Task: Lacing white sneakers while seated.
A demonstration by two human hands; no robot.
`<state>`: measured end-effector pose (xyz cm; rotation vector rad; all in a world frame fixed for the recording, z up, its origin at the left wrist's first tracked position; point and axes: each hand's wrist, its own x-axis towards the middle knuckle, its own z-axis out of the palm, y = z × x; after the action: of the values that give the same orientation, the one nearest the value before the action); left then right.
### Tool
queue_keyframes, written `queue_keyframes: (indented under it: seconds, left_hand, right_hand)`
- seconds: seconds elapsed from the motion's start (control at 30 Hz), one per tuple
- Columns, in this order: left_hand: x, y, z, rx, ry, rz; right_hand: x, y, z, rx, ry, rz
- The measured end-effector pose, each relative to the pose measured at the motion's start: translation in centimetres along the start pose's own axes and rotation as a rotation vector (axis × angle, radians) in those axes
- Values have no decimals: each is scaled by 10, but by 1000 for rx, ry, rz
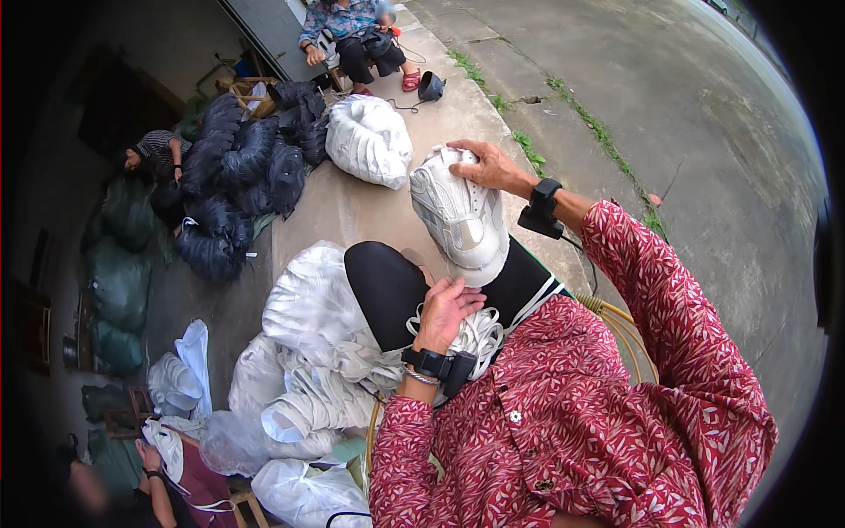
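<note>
A white and grey sneaker upper [458, 211] is held over my lap, its rounded toe toward me. My right hand [493, 167] grips it at the far end, thumb over the opening edge and the other fingers partly hidden. At the toe, my left hand [447, 310] pinches the lower edge between thumb and fingers. Just below the left hand, a loose bunch of white shoelaces [480, 339] lies on my lap. Black cloth [383, 290] covers my knees under the upper.
White bundles of uppers [312, 295] are heaped at my left, with another white bundle [370, 141] ahead. Black bundles [238, 167] pile up farther left. Co-workers sit ahead [356, 40], far left [158, 154] and lower left [163, 475]. Concrete ground [704, 158] spreads to the right.
</note>
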<state>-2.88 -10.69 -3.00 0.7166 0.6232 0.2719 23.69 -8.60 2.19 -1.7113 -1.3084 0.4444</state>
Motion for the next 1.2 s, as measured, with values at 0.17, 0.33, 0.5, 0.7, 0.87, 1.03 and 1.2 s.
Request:
queue_keyframes:
  seconds: [0.17, 0.33, 0.5, 0.7, 0.87, 1.03, 1.2]
  left_hand:
    - [6, -3, -2, 5, 5, 1]
    - [-13, -9, 16, 483, 305, 251]
    - [-49, 0, 20, 1470, 350, 623]
    - [-55, 7, 12, 2034, 393, 428]
    - [-58, 17, 27, 1773, 184, 436]
    - [-65, 6, 56, 1327, -90, 488]
    - [-63, -5, 63, 1283, -56, 439]
  right_hand:
    - [-9, 7, 3, 96, -51, -31]
    - [-17, -1, 14, 21, -61, -151]
    - [0, -17, 31, -191, -196, -306]
    - [3, -17, 35, -147, -238, -329]
    - [3, -17, 41, -103, -266, -328]
    - [1, -12, 44, -63, -234, -217]
    - [-6, -19, 39, -53, -165, -182]
